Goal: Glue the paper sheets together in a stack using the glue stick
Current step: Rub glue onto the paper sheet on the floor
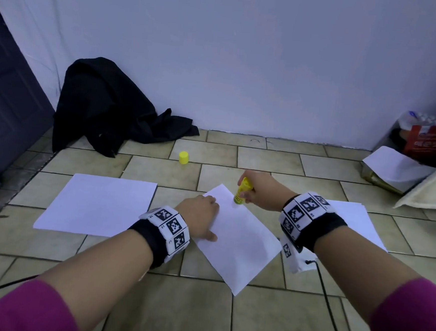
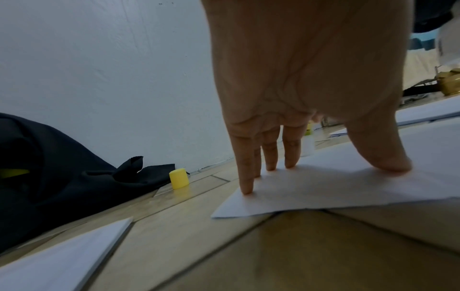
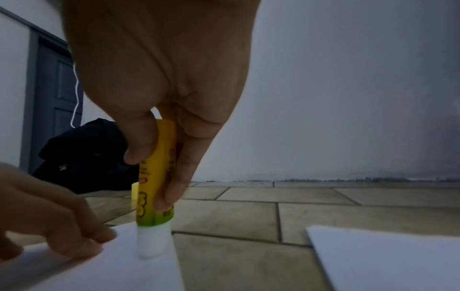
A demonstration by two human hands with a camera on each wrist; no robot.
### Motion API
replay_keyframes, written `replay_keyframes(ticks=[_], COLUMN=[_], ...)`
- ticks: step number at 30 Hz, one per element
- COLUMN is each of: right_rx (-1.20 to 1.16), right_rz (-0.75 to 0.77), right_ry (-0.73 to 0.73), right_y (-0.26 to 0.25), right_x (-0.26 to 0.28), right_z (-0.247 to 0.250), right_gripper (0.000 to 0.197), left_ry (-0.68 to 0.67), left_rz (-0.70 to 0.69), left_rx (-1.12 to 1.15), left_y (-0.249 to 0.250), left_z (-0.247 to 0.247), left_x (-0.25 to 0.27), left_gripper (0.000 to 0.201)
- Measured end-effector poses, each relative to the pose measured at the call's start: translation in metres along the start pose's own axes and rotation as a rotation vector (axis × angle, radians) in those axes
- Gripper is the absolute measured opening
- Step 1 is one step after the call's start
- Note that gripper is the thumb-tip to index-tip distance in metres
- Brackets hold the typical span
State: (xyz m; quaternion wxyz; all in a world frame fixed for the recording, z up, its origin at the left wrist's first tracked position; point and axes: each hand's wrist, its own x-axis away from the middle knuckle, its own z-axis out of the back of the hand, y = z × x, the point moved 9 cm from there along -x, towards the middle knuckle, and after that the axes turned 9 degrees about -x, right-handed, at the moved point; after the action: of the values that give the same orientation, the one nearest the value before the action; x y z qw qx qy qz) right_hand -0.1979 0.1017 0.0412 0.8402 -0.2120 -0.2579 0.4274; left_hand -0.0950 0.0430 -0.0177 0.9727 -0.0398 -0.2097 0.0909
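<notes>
The glue stick point(image 1: 243, 191) is standing upright with its white tip touching the far corner of the middle paper sheet point(image 1: 242, 243). The right hand point(image 1: 260, 192) is gripping it. The left hand point(image 1: 200, 217), fingers straight, is pressing that sheet's left edge. The yellow cap point(image 1: 183, 158) is sitting beyond the sheet.

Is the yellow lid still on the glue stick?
No, the small yellow plastic cap stands alone on the tiled floor, away from the yellow glue stick.

A home room — tiled floor point(image 1: 277, 159), panelled door point(image 1: 5, 101), crumpled black garment point(image 1: 107, 104).
</notes>
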Motion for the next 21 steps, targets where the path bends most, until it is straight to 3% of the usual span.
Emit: replay_keyframes(ticks=[8, 14, 17, 19, 21], right_rx=[0.114, 0.175, 0.187, 0.157, -0.025], right_rz=[-0.01, -0.022, -0.026, -0.02, 0.023], right_ry=[-0.14, -0.177, -0.226, -0.232, -0.147], right_y=[0.024, 0.043, 0.048, 0.047, 0.045], right_x=[0.063, 0.081, 0.086, 0.088, 0.086], right_z=[0.004, 0.007, 0.005, 0.012, 0.03], right_gripper=[0.024, 0.025, 0.021, 0.016, 0.014], left_ry=[0.032, 0.038, 0.012, -0.003, 0.002], left_rz=[-0.023, -0.056, -0.095, -0.105, -0.117], left_rx=[-0.009, 0.03, 0.098, 0.139, 0.174], left_y=[-0.004, -0.007, -0.011, -0.018, -0.024], left_z=[-0.001, 0.002, 0.001, -0.001, -0.005], left_x=[-0.004, -0.004, -0.002, 0.0, 0.004], left_gripper=[0.072, 0.076, 0.067, 0.057, 0.056])
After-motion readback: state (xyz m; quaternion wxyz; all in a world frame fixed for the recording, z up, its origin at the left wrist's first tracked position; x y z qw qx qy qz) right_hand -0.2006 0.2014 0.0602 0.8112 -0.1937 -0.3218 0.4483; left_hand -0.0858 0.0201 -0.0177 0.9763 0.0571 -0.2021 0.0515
